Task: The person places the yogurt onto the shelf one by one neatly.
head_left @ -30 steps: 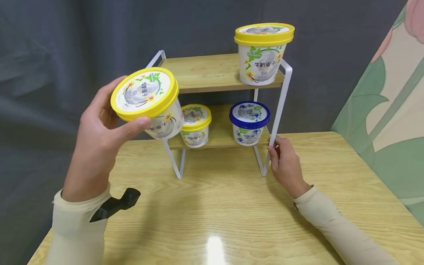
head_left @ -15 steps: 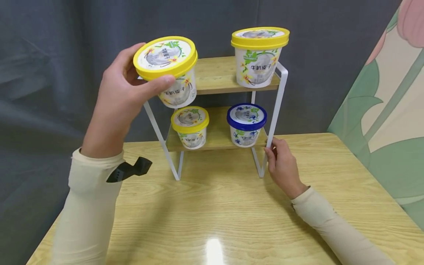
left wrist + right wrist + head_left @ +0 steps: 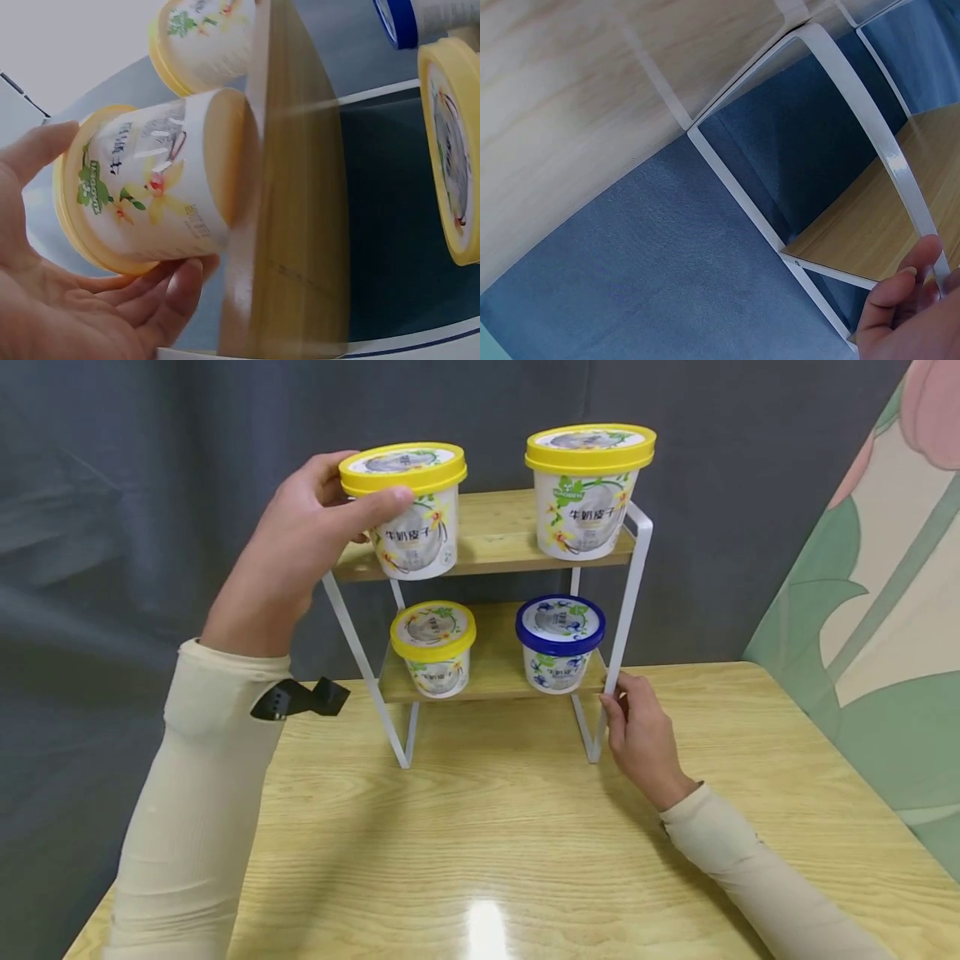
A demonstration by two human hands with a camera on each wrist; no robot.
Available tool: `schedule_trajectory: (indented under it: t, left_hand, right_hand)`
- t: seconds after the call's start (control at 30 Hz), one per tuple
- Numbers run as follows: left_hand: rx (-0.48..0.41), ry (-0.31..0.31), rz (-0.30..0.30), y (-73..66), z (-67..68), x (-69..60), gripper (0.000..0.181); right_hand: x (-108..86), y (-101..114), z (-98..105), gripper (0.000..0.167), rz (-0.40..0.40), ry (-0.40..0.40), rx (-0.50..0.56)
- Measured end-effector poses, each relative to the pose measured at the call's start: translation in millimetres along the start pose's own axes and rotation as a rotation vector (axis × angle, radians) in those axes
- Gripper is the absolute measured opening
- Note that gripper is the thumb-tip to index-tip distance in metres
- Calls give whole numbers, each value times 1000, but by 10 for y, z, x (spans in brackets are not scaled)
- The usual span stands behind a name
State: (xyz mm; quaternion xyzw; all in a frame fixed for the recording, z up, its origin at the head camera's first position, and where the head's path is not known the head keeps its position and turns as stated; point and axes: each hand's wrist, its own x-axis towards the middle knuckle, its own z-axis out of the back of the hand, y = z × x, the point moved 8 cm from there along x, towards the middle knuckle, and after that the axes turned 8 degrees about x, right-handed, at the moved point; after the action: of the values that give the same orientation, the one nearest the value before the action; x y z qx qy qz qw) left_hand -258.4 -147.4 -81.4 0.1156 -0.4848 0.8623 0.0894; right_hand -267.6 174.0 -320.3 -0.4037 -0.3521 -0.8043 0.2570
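My left hand grips a white tub with a yellow lid by its upper part, upright at the left front of the rack's top shelf. In the left wrist view the base of this tub is at the shelf's edge; whether it touches the wood I cannot tell. Thumb and fingers of my right hand hold the white metal leg on the rack's right side. The right wrist view shows the right fingers pinching that leg close to a shelf.
Another yellow-lidded tub stands on the top shelf at the right. On the lower shelf are a yellow-lidded tub and a blue-lidded tub. The rack stands on a wooden table before a dark curtain.
My left hand has carried the yellow-lidded tub up and to the right, from in front of the rack to the top shelf, and the tub has straightened. My right hand keeps its hold.
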Motion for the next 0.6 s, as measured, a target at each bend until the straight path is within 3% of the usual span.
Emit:
schedule_trajectory:
  t: [0.3,0.6]
  left_hand:
    - [19,-19,21,65,20,97,71]
    - [-10,-8,-14,8,-29,119,71]
  right_hand:
    - [14,11,6,25,12,0,4]
    - [12,9,50,24,1,0,0]
